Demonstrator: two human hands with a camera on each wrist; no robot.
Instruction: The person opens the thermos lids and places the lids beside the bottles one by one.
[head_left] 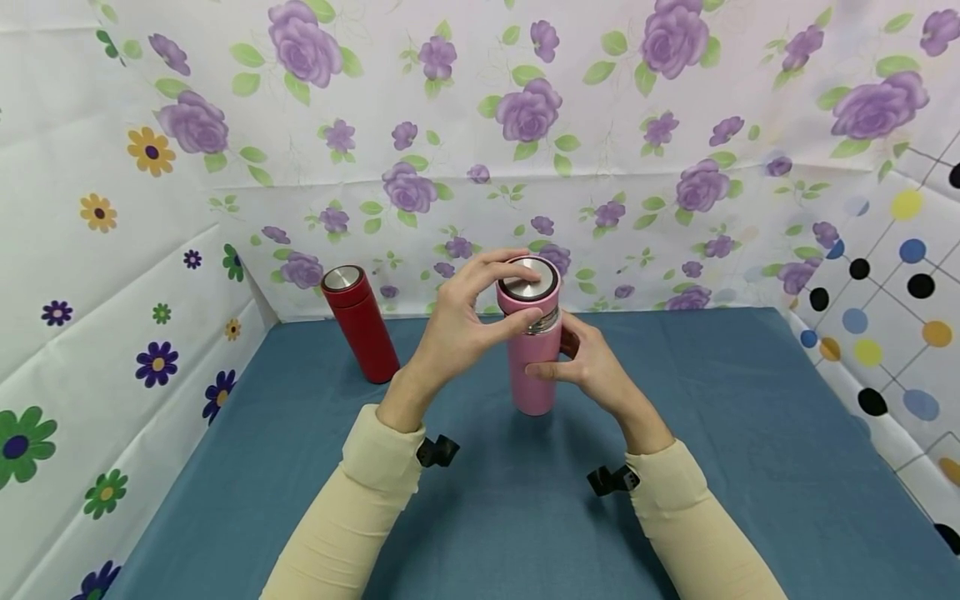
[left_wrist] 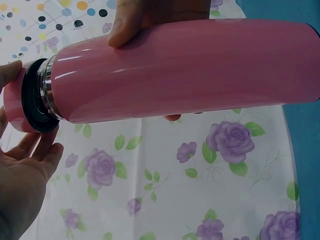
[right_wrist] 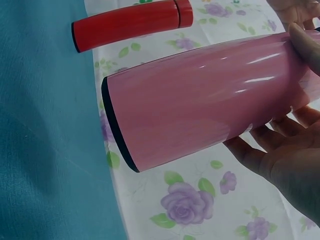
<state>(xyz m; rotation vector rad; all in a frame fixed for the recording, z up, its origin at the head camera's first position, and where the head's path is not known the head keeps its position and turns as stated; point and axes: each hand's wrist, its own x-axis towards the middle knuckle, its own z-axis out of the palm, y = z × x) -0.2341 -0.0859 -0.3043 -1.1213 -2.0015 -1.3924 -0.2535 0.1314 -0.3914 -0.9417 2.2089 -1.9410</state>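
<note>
A pink thermos flask (head_left: 533, 375) is held upright over the blue table, and its dark base shows in the right wrist view. My right hand (head_left: 592, 364) grips the body from the right, thumb across the front. At the top, my left hand (head_left: 468, 304) grips the pink lid (head_left: 529, 287), thumb on the near side and fingers over its steel top. The lid sits tilted above the steel neck (left_wrist: 47, 87), with a dark inner ring (left_wrist: 36, 95) exposed between them. A red thermos flask (head_left: 362, 325) stands to the left with its lid on.
A blue cloth (head_left: 480, 517) covers the table. Behind it hangs a white flowered sheet (head_left: 480, 208), with patterned sheets along the left (head_left: 112, 275) and right (head_left: 900, 333) sides. A small black camera (head_left: 438, 451) is worn at the left wrist, another (head_left: 612, 481) at the right.
</note>
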